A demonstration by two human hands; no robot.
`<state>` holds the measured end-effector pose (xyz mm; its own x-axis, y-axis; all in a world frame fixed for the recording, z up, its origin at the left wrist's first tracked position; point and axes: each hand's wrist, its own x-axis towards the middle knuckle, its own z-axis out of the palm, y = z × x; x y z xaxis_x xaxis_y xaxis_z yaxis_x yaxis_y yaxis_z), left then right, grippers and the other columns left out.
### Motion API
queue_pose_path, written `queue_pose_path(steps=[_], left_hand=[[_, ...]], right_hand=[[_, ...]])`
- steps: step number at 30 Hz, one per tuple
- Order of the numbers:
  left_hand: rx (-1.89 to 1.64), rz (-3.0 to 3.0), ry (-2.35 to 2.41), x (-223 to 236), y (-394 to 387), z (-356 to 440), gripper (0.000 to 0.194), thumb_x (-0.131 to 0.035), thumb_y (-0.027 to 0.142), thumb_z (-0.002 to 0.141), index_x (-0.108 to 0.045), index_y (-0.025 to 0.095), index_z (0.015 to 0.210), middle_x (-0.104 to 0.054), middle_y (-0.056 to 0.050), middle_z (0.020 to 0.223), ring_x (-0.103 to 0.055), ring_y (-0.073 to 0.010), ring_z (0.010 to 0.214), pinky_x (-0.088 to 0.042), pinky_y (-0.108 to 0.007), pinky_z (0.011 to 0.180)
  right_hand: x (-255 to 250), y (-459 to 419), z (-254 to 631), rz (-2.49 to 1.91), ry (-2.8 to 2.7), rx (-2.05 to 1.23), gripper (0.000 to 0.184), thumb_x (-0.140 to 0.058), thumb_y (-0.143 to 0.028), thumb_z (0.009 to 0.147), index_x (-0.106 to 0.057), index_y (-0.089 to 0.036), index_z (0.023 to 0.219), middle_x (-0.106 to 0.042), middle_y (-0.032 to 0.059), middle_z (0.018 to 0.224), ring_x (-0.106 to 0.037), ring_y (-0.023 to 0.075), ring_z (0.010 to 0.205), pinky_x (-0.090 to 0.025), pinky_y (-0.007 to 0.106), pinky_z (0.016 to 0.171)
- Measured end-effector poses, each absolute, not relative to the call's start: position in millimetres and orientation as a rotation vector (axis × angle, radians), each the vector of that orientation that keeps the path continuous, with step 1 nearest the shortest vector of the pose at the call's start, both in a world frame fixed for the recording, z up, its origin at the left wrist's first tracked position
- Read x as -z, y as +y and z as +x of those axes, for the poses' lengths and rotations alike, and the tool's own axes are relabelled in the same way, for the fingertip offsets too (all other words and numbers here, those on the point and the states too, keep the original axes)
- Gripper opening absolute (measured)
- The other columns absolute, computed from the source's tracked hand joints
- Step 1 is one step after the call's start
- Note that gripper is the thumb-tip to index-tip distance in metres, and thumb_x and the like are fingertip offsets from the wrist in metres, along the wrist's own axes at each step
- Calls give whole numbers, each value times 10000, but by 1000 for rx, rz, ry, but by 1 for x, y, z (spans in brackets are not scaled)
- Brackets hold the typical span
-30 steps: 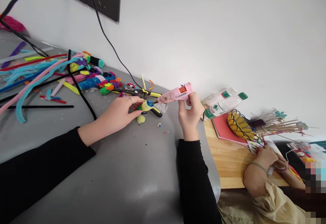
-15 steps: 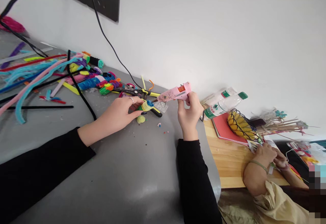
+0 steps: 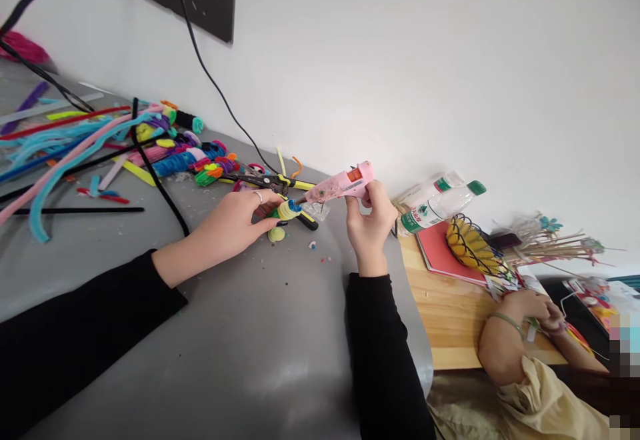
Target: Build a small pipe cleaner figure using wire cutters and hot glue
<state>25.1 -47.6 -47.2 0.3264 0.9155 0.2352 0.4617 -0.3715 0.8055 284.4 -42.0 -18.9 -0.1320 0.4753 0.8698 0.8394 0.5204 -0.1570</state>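
Note:
My left hand (image 3: pixel 245 215) is closed on a small coiled pipe-cleaner piece (image 3: pixel 287 210), yellow and green with a blue end that faces right. A pink hot glue gun (image 3: pixel 337 185) is gripped in my right hand (image 3: pixel 369 223), its nozzle pointing left at the blue end; I cannot tell whether the tip touches it. Just below my left fingertips, a pale yellow round coil (image 3: pixel 276 234) lies on the grey table cover (image 3: pixel 240 347). Pliers with yellow and black handles (image 3: pixel 270 181) lie behind the coiled piece, partly hidden by it.
Loose pipe cleaners (image 3: pixel 75 140) and coiled pipe-cleaner figures (image 3: pixel 185 157) are heaped at the left. A black cable (image 3: pixel 220 87) runs down the wall. Plastic bottles (image 3: pixel 440 205), a yellow basket (image 3: pixel 470 247) and a red folder (image 3: pixel 445 257) lie right, near another person's hands (image 3: pixel 530 310).
The glue gun and my right hand have shifted slightly left, the nozzle staying by the blue end. My left hand stays put. The other person's hands move a little.

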Motion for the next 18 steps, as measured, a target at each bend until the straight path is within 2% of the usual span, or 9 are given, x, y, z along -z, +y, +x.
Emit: queue_pose_path(steps=[9, 18], left_hand=[[-943, 1980, 1205, 47, -49, 26, 286, -619, 371, 830, -765, 256, 1047, -837, -76, 1082, -769, -302, 924, -592, -413, 841], [-967, 1949, 1219, 48, -48, 25, 296, -646, 477, 852, -766, 265, 1019, -832, -88, 1067, -771, -310, 916, -597, -434, 863]], right_hand=[[19, -42, 282, -1061, -1788, 434, 157, -613, -139, 928, -514, -235, 853, -479, -40, 732, -452, 139, 643, -413, 268, 625], [17, -44, 283, -1071, -1810, 441, 140, -614, -177, 951, -529, -235, 855, -513, -26, 736, -479, 150, 650, -420, 283, 628]])
